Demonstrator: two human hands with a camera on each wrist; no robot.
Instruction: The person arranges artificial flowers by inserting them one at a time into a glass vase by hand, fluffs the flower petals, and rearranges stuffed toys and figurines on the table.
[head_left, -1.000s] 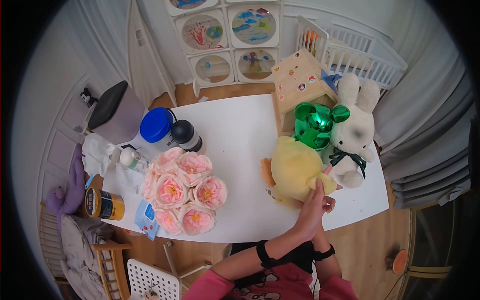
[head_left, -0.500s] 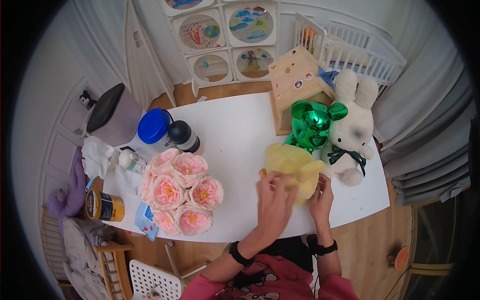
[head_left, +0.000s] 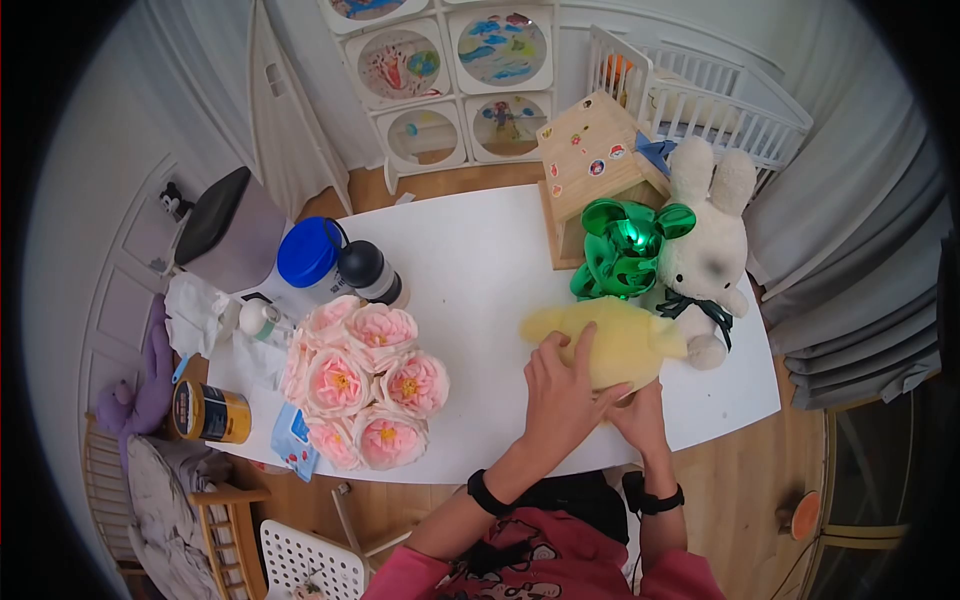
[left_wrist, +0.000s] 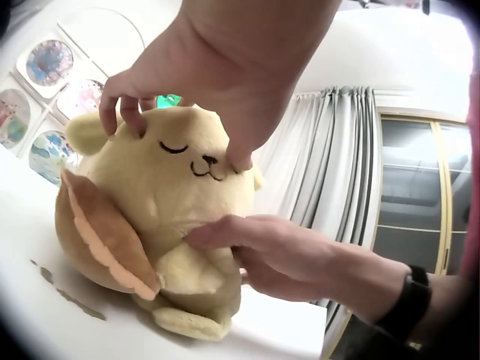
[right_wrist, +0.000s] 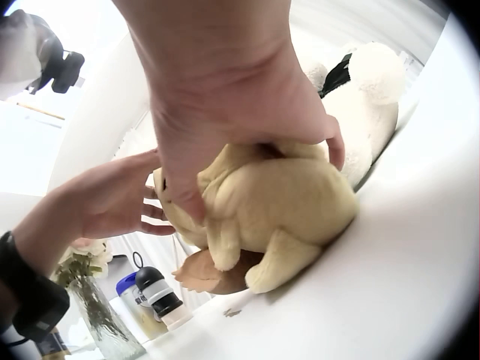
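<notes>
A pale yellow plush toy (head_left: 622, 348) sits on the white table (head_left: 470, 300), upright in the left wrist view. That view shows its stitched shut eye, nose and mouth, and a brown shell-shaped piece (left_wrist: 112, 232) at its side. My left hand (head_left: 562, 395) grips the toy's head from above, thumb by the mouth and fingers bent over the top. Lower down, my right hand (head_left: 640, 415) holds the body, its thumb across the front; the toy hides some of its fingers. A shiny green bear figure (head_left: 625, 250) and a white plush rabbit (head_left: 712, 235) stand just behind.
A wooden house (head_left: 590, 155) with stickers stands at the back right. On the left are pink flowers (head_left: 365, 385) in a vase, a black-topped bottle (head_left: 368, 270), a blue-lidded tub (head_left: 308, 252), a lidded bin (head_left: 230, 225) and a yellow jar (head_left: 212, 412).
The hands, together at the toy's right side a second ago, have spread to either side and taken hold of it. The toy has turned, and its brown piece has left the head view.
</notes>
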